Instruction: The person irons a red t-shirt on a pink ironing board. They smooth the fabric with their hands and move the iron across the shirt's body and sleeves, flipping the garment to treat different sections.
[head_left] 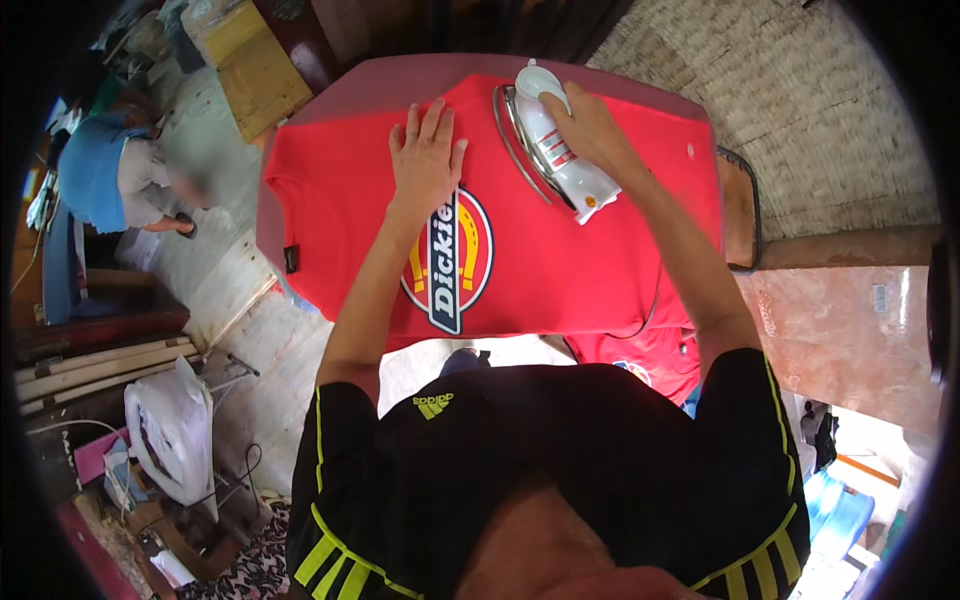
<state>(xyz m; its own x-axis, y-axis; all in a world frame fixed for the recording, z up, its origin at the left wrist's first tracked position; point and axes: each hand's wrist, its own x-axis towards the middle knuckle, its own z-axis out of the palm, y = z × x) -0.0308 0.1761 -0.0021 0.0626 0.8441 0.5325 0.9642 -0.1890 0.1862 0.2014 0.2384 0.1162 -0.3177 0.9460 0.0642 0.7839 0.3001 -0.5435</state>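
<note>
A red T-shirt (345,215) with a round printed logo lies spread over a padded ironing board (400,82). My left hand (428,160) rests flat on the cloth above the logo, fingers stretched and slightly apart. My right hand (592,130) is wrapped round the handle of a white clothes iron (560,160) with a shiny metal rim. The iron is on the shirt, right of my left hand; its soleplate underside is hidden. A dark cord (655,300) runs down over the shirt's near right side.
Another red garment (640,355) hangs below the board's near edge. A metal loop (745,210) juts from the board's right end by a woven wall (800,130). At far left a person in a blue top (95,170) bends over. A white plastic-wrapped chair (172,430) stands lower left.
</note>
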